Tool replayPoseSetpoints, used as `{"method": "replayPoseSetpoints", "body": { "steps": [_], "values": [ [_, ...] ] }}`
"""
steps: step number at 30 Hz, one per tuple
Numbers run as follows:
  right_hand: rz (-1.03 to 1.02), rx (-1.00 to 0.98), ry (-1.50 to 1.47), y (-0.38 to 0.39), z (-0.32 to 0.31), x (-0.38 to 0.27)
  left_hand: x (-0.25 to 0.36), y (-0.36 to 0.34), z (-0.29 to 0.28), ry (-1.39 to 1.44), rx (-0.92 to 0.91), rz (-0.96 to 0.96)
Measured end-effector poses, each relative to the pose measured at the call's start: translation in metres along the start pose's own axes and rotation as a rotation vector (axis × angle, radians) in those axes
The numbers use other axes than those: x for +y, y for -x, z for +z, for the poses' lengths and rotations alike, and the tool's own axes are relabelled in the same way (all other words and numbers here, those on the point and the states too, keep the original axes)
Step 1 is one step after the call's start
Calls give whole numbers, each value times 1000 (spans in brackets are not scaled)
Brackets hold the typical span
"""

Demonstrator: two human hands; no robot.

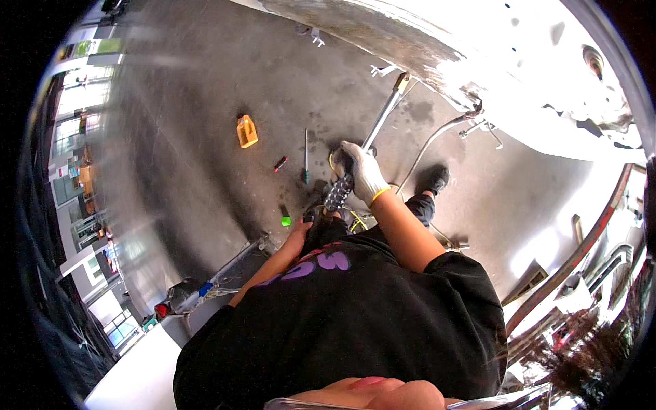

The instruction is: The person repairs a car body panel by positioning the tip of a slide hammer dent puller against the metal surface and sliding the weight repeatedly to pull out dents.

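My right hand (364,169), in a whitish glove with a yellow cuff, is closed around the near end of a long silver bar-shaped tool (385,121). The tool slants away to the right, and its brownish far end comes close to the lower edge of a white vehicle body (437,51). Just below this hand a dark thing with a white pattern (338,193) shows; its kind is unclear. My left hand (301,227) is low beside my left knee, next to something dark, with its fingers mostly hidden.
On the grey floor to the left lie a yellow jug (247,131), a long thin screwdriver (307,157), a small red object (281,164) and a bright green object (285,221). A hose (430,140) curves down from the vehicle body. Metal frames and parts line the right side.
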State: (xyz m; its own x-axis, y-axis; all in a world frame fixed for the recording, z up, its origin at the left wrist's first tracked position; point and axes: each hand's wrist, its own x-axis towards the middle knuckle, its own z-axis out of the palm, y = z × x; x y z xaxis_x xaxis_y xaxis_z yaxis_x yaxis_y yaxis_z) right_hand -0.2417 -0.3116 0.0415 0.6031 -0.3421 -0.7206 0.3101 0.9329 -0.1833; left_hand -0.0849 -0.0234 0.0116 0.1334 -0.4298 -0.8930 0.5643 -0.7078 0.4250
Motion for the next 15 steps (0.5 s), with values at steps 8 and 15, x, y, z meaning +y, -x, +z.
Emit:
{"method": "replayPoseSetpoints", "body": {
  "steps": [8,15],
  "values": [
    [-71,-24,50,-1,0,-15,-2,-14,-1,-212,78,133],
    [-94,-17,60,-2,3,-19,-7,-26,-12,-212,52,187]
  ]
}}
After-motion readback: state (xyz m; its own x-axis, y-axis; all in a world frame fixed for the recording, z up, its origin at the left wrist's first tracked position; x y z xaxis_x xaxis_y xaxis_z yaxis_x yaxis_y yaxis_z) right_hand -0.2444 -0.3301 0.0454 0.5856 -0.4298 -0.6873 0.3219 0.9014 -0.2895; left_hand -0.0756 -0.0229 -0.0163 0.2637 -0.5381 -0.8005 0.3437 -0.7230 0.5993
